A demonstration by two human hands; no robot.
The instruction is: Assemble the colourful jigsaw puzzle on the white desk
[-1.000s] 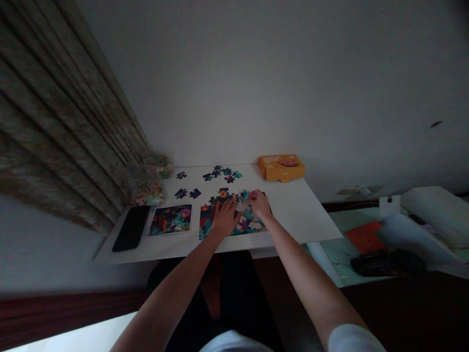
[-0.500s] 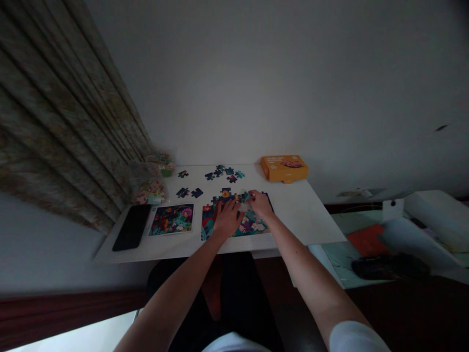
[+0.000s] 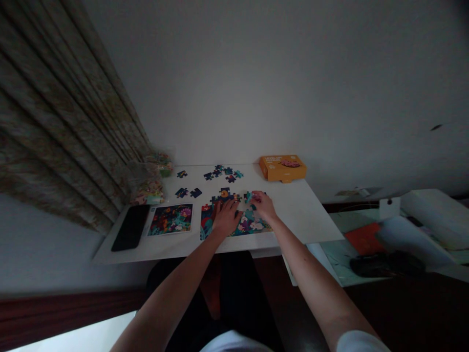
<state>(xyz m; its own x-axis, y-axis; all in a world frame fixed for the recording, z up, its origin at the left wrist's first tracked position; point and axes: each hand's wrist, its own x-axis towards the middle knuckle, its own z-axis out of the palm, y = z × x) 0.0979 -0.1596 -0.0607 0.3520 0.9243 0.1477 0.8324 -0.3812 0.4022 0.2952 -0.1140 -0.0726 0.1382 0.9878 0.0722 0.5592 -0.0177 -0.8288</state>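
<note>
On the white desk [image 3: 304,215], mid-assembly of the puzzle [image 3: 240,222]: left hand [image 3: 224,218] flat and open on it, right hand [image 3: 263,205] pinching a piece [image 3: 248,196] at the top edge. Next: line up tabs, press in. Piece shape and grip too dim and small to confirm.

Puzzle [image 3: 234,219] mid-table [image 3: 311,210] — phone [image 3: 131,227] left, box [image 3: 282,167] behind (right).
</note>
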